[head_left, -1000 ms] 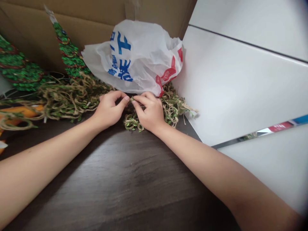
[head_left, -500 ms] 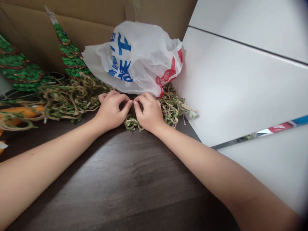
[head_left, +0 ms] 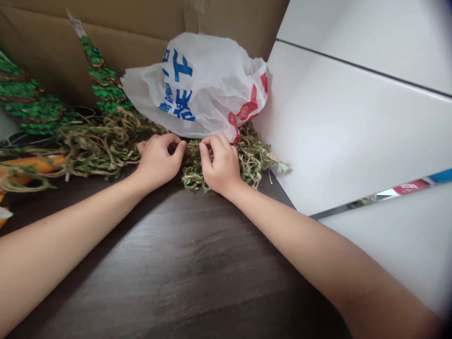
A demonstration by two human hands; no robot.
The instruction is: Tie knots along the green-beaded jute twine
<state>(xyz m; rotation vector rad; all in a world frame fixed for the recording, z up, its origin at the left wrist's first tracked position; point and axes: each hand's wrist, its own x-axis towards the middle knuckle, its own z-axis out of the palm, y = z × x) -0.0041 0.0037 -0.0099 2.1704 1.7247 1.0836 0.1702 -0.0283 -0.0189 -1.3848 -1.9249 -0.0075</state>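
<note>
A tangled twine garland with small green leaves (head_left: 106, 146) stretches along the back of the dark wooden surface. Over its middle, my left hand (head_left: 160, 157) is closed, thumb and forefinger pinched on the garland. My right hand (head_left: 221, 162) is closed in a pinch too, a short gap to the right, with twine showing between the two hands. The exact strand at the fingertips is too small to make out. A looser clump of leafy twine (head_left: 256, 157) lies beside and beneath my right hand.
Behind my hands a crumpled white plastic bag (head_left: 212, 80) rests on the twine, before a cardboard wall (head_left: 141, 28). Two green tinsel trees (head_left: 106, 82) stand at the left, above an orange item (head_left: 38, 164). White panels (head_left: 353, 117) border the right side.
My left hand has shifted slightly left, so the fingertips, which were nearly touching, are now apart. My right hand stays almost in place. Bag and trees are unchanged.
</note>
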